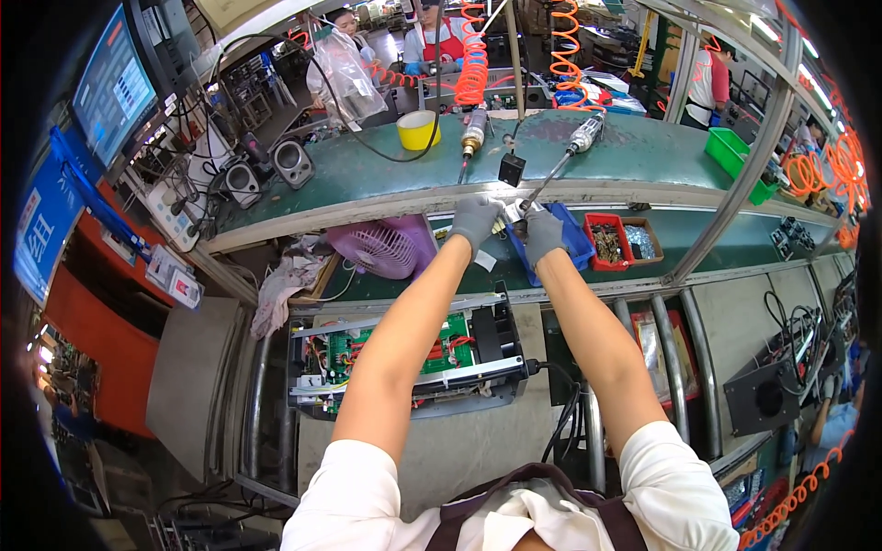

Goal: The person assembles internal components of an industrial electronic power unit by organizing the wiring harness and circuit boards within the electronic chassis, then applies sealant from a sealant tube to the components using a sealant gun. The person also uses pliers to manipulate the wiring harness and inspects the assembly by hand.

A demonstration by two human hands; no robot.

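Both my hands wear grey gloves and meet at the front edge of the upper green shelf. My left hand point(475, 221) is closed on one side of a small pale part point(510, 214) whose kind I cannot make out. My right hand point(542, 232) is curled closed just beside it, over a blue bin point(577, 241); what its fingers hold is hidden. An air screwdriver point(586, 136) lies on the shelf, its long shaft slanting down to the right hand's fingertips. Below my forearms sits an opened device chassis point(496, 372) with a green circuit board and red wires.
A second air screwdriver point(474, 133), a yellow tape roll point(418, 131) and a small black block point(512, 169) are on the shelf. Beneath it stand a purple fan point(386, 248) and a red bin point(606, 242) of small parts. Metal rollers point(663, 358) flank the chassis. Other people work beyond.
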